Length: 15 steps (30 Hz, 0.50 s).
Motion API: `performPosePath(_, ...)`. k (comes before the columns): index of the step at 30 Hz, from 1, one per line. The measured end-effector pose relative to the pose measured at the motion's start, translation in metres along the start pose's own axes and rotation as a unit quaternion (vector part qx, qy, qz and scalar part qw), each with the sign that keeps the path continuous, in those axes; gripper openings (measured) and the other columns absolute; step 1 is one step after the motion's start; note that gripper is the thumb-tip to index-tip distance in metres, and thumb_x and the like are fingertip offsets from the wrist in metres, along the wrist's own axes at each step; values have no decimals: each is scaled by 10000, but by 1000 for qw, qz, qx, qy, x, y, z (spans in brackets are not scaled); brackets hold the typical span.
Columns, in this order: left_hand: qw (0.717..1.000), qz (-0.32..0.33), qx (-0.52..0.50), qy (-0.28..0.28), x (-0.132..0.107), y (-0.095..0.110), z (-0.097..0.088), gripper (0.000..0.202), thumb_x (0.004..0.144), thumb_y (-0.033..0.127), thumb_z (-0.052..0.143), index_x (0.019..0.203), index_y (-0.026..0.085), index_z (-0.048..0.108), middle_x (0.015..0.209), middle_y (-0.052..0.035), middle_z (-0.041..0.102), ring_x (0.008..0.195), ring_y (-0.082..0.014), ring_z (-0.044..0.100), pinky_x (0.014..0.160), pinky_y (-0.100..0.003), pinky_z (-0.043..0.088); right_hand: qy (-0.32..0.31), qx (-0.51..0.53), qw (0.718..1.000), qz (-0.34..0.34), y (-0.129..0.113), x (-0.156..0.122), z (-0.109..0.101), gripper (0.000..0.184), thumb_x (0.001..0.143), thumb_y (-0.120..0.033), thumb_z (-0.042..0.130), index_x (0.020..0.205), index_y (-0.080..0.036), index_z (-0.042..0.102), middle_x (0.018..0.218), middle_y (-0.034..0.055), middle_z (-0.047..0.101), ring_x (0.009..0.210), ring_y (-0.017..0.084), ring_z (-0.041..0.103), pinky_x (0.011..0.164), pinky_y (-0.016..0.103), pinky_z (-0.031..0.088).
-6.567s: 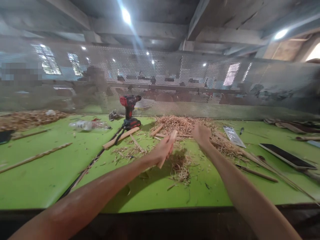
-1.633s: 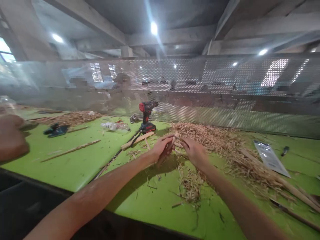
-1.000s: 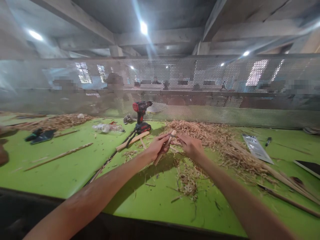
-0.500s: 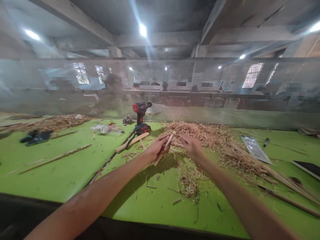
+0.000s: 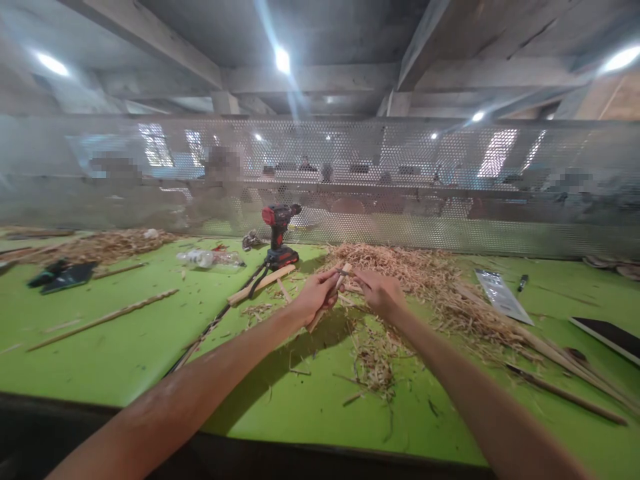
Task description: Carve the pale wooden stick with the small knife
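My left hand [image 5: 315,297] is wrapped round a short pale wooden stick [image 5: 341,280], which slants up and away from me above the bench. Against the stick's upper end lies the thin dark blade of a knife [image 5: 346,272]. My right hand [image 5: 383,291] is closed at the blade's right side; its fingers cover the handle. Curled wood shavings [image 5: 375,363] lie on the green bench top [image 5: 280,413] below both hands.
A cordless drill [image 5: 280,237] stands behind a flat wooden strip [image 5: 263,283]. Shavings [image 5: 400,267] are heaped along the mesh screen [image 5: 350,207]. A plastic bottle [image 5: 207,259] and a long stick [image 5: 105,320] lie left; a plastic packet [image 5: 503,295] and a knife-like tool [image 5: 565,393] lie right.
The knife blade now shows across the stick's upper end, where it was hardly visible before. My right hand has come slightly nearer the stick. The view has shifted a little.
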<state>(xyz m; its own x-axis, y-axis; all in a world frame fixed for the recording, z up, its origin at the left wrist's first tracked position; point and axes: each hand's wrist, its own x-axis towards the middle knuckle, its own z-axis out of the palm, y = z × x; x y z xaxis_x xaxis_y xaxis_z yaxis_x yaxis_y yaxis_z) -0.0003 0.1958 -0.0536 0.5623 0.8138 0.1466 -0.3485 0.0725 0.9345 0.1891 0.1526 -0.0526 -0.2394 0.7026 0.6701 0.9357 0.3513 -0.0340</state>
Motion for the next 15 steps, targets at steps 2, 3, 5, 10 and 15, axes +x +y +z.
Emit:
performPosePath(2,1000,-2,10,-4,1,0,-1,211,877,355,674,981,173,649,658,25,569,387,-23,358,366,-163,185,2,-19,1000,3,1,0,0,381,1020,-313,397,1227,-250,710,1148,84,738,1003,233,709,818,302,547)
performPosePath(3,1000,-5,16,-7,1,0,-2,210,900,345,651,1000,160,640,658,30,564,391,-21,351,365,-157,198,2,-30,1000,2,2,0,0,380,1020,-310,399,1236,-259,707,1148,73,739,995,228,712,797,296,551)
performPosePath(5,999,-14,28,-14,1,1,-3,218,940,333,608,1036,138,624,697,30,572,426,-28,390,378,-150,280,-1,-46,999,-3,3,1,0,377,1019,-302,405,1251,-269,699,1151,51,740,970,219,718,732,280,553)
performPosePath(10,999,-26,37,-22,1,2,-6,258,960,352,586,1095,134,613,880,-15,629,633,-88,577,539,-221,508,-2,-63,998,-6,7,2,-2,381,1019,-310,402,1278,-296,682,1155,43,739,961,218,719,692,276,541)
performPosePath(15,999,-21,15,-37,2,2,-6,187,931,313,609,975,132,607,701,34,550,412,-14,318,366,-148,201,-29,-75,997,0,5,4,-2,393,1015,-311,386,1279,-316,678,1172,28,733,944,210,721,614,255,515)
